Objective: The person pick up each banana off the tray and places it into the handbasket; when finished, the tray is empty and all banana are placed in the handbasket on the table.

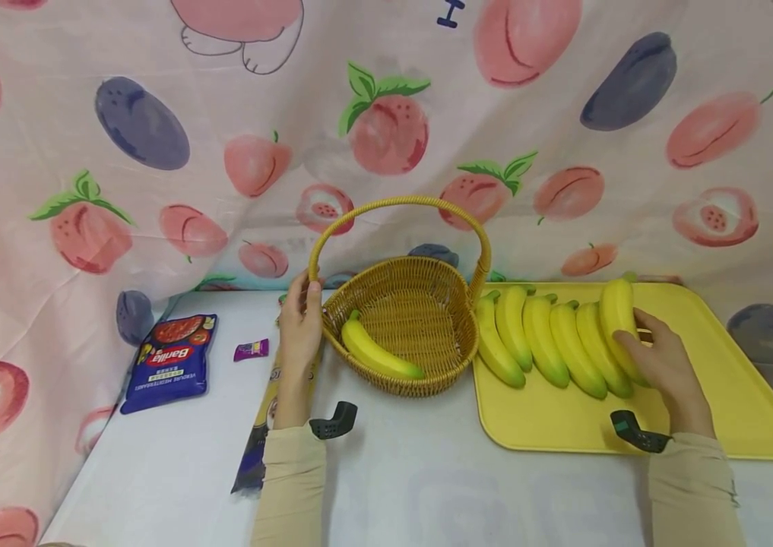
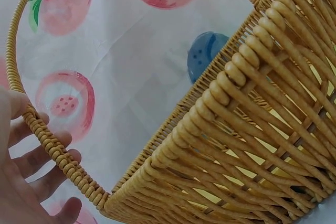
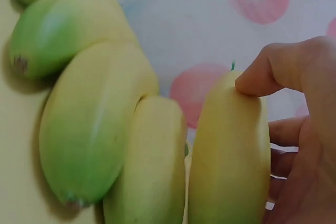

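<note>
While the left hand (image 1: 302, 327) is gripping the brown woven basket (image 1: 420, 327) mid-frame by its curved handle (image 1: 396, 201), the right hand (image 1: 670, 357) is pinching a bent yellow banana (image 1: 616, 308) at frame right, pointing nearly up.

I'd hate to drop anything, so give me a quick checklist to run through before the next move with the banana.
1. Right hand has the banana: ok, thumb and fingers are on it.
2. Banana clear of the tray: cannot tell; no view shows its lower end plainly.
3. Banana over the basket: not ok, it is over the tray.
4. Left hand on the handle: ok, the grip is at the handle's left side.
5. Room in the basket: ok, one banana lies inside with bare weave beside it.
</note>
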Demonstrator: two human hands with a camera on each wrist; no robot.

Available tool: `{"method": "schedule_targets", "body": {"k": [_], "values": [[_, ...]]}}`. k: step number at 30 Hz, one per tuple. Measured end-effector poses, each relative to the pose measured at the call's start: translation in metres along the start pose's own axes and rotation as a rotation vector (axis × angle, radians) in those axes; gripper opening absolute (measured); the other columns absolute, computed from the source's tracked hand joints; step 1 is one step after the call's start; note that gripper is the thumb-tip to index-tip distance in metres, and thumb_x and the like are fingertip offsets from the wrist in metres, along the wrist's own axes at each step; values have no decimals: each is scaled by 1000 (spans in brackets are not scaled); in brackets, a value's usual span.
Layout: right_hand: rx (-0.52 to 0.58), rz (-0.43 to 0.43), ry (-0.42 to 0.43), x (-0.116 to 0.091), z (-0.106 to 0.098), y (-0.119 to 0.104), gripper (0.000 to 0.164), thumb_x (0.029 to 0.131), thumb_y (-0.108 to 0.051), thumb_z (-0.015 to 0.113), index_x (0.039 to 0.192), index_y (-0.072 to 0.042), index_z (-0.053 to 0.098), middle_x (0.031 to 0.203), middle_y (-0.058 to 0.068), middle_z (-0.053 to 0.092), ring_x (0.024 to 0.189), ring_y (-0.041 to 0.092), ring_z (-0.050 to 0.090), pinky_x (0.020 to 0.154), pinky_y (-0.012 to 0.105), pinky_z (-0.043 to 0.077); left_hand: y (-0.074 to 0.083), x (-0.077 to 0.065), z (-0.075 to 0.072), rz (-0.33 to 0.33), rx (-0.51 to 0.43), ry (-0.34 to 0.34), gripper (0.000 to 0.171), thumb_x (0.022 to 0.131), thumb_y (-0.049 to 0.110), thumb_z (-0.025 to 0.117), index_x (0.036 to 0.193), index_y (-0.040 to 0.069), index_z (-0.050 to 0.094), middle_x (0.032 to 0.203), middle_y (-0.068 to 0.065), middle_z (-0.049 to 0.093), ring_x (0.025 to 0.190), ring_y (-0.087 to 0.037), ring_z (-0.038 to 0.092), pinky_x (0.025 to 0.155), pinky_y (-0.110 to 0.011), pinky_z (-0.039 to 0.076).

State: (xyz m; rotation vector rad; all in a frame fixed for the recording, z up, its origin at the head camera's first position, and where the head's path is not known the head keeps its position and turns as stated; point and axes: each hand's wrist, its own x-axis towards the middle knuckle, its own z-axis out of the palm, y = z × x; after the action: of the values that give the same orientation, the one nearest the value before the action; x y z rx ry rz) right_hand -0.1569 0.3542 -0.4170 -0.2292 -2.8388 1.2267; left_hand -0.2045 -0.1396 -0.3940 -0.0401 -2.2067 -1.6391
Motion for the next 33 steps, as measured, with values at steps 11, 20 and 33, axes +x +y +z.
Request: {"method": "schedule_targets", "body": {"k": [11, 20, 33], "values": [[11, -87, -41, -5, 1, -23, 69, 98, -32, 46, 150, 1, 14, 140, 34, 32, 119, 50, 37, 82, 42, 43, -1, -1, 1, -26, 14, -12, 47, 99, 44, 40, 139, 21, 45, 132, -10, 56, 134, -26, 41, 111, -51, 32], [-5, -202, -70, -10, 1, -34, 65, 97, -31, 51, 150, -7, 23, 137, 25, 43, 108, 0, 42, 75, 10, 36, 0, -1, 1, -22, -12, -17, 46, 99, 42, 41, 139, 19, 45, 129, -7, 57, 132, -23, 43, 112, -46, 33], [-6, -400, -188, -16, 15, -53, 59, 94, -20, 58, 146, -12, 33, 130, 14, 51, 105, -9, 40, 82, 16, 37, 22, -4, -6, -83, -21, -81, 41, 102, 26, 41, 141, 14, 42, 135, -14, 53, 135, -27, 40, 112, -48, 32]]}}
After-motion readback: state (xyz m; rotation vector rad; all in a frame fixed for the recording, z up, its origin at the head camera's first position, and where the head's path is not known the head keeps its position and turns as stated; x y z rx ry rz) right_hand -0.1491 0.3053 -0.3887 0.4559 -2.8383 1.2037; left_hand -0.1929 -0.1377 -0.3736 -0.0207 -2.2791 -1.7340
